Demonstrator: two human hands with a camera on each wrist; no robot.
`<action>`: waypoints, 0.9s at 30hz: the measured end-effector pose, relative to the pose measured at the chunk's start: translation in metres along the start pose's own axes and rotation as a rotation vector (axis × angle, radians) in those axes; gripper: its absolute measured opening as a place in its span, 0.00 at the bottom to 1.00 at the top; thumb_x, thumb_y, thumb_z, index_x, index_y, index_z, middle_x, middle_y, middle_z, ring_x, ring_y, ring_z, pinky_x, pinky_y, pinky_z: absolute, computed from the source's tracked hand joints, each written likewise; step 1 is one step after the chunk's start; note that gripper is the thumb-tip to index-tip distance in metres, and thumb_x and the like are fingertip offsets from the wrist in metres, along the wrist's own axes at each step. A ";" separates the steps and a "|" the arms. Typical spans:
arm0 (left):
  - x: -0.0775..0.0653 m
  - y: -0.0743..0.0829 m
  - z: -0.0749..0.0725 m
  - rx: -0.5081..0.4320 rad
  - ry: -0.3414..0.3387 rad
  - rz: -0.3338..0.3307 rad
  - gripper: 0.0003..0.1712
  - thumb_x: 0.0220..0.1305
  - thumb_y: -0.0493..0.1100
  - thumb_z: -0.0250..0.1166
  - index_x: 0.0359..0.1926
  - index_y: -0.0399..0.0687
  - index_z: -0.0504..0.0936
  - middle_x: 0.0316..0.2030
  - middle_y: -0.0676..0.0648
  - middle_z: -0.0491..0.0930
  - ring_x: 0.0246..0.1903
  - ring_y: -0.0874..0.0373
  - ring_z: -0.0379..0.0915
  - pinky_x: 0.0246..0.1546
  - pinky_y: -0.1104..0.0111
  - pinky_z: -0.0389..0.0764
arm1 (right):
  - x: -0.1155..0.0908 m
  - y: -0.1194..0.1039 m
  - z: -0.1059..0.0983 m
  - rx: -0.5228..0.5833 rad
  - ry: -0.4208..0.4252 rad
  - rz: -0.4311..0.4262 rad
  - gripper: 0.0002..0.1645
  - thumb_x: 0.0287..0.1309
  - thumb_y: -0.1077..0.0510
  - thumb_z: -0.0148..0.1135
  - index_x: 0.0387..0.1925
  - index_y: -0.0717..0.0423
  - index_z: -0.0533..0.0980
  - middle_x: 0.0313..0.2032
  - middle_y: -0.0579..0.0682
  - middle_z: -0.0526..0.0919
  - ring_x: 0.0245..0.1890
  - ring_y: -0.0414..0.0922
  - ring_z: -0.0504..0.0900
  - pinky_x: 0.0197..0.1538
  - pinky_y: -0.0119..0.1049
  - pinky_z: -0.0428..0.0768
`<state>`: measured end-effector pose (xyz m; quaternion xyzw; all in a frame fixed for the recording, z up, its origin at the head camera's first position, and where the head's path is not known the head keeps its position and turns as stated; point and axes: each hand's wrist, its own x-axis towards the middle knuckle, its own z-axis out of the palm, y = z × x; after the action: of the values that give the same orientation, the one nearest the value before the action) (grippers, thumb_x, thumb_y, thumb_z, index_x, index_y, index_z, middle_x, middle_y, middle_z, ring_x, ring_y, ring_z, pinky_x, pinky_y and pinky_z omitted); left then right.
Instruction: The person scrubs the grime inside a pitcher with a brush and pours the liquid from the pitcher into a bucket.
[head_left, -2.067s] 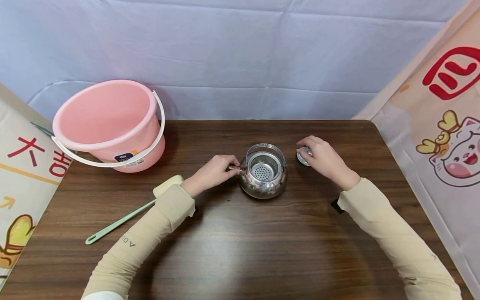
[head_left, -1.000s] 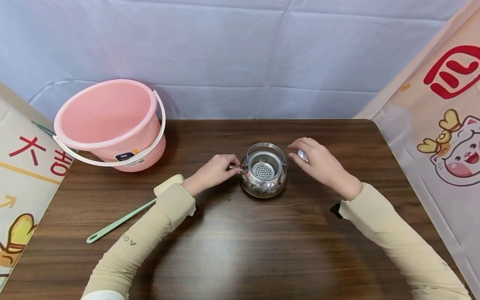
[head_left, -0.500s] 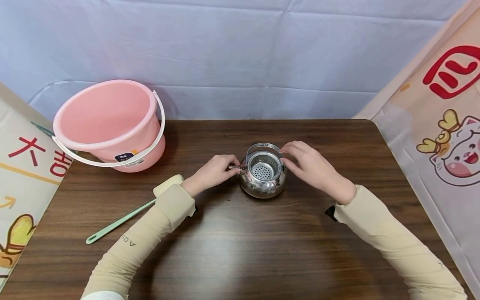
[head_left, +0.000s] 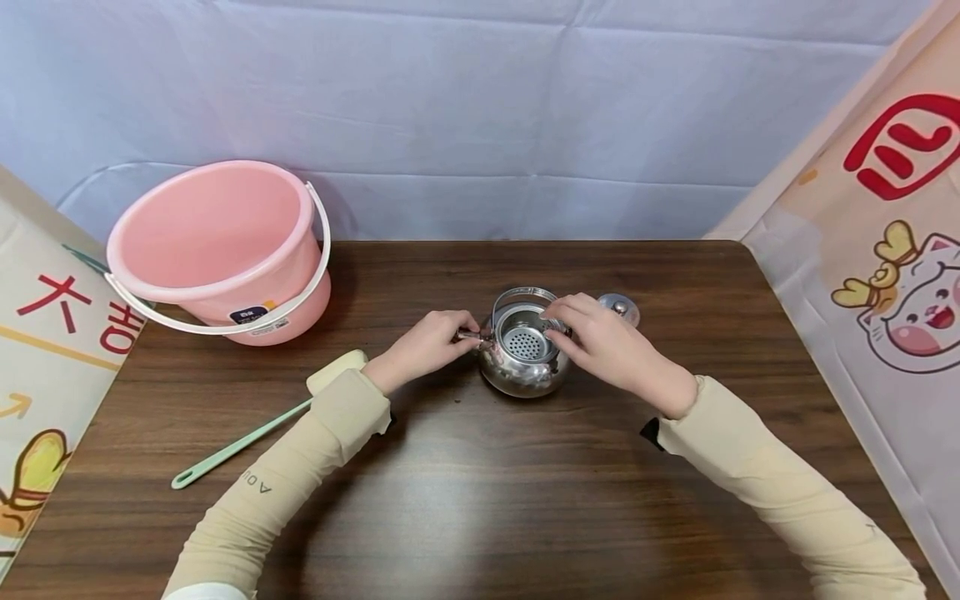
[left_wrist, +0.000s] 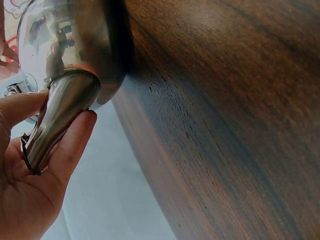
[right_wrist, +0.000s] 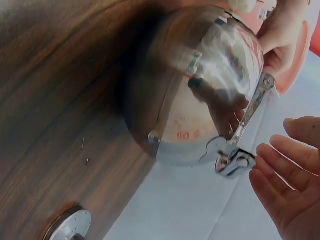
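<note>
Dk brown wood-grain tabletop point(head_left: 555, 533) w/ soft glare point(head_left: 420, 483); creased pale-blue cloth backdrop point(head_left: 450, 108) behind; cartoon-printed pastel panels point(head_left: 847, 200) either side.

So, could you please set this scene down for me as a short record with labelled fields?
Surface: brown table
Kettle: metal, upright, uncovered, with a strainer inside
Left hand: holds the spout between thumb and fingers
Right hand: fingers at the kettle's right rim, contact unclear
Lid: off, lying right of the kettle
Bucket: pink, far left, white handle lowered
Tool: green handle, pale head, partly hidden by the left sleeve
</note>
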<state>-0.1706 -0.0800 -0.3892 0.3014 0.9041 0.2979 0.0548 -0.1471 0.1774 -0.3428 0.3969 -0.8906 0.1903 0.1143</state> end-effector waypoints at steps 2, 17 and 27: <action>0.000 0.000 0.000 -0.001 0.000 0.002 0.10 0.61 0.42 0.60 0.40 0.40 0.78 0.37 0.45 0.80 0.34 0.59 0.76 0.35 0.68 0.75 | 0.000 -0.002 0.002 -0.005 -0.002 -0.003 0.12 0.55 0.60 0.60 0.41 0.62 0.77 0.41 0.54 0.78 0.45 0.48 0.75 0.45 0.42 0.74; 0.000 -0.001 0.001 0.003 -0.003 -0.005 0.10 0.61 0.42 0.60 0.40 0.40 0.78 0.37 0.45 0.80 0.34 0.59 0.76 0.35 0.68 0.75 | 0.003 -0.013 0.017 0.041 -0.065 -0.036 0.10 0.56 0.61 0.59 0.39 0.63 0.77 0.39 0.52 0.79 0.43 0.47 0.76 0.46 0.41 0.73; 0.000 0.000 0.001 0.011 0.005 -0.003 0.10 0.61 0.41 0.60 0.40 0.40 0.79 0.36 0.45 0.80 0.33 0.59 0.76 0.35 0.68 0.75 | 0.001 -0.015 0.023 0.041 -0.086 -0.046 0.11 0.56 0.59 0.60 0.40 0.62 0.77 0.39 0.51 0.78 0.43 0.45 0.76 0.46 0.39 0.74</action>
<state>-0.1707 -0.0799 -0.3900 0.2998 0.9063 0.2936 0.0514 -0.1377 0.1571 -0.3596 0.4275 -0.8811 0.1887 0.0722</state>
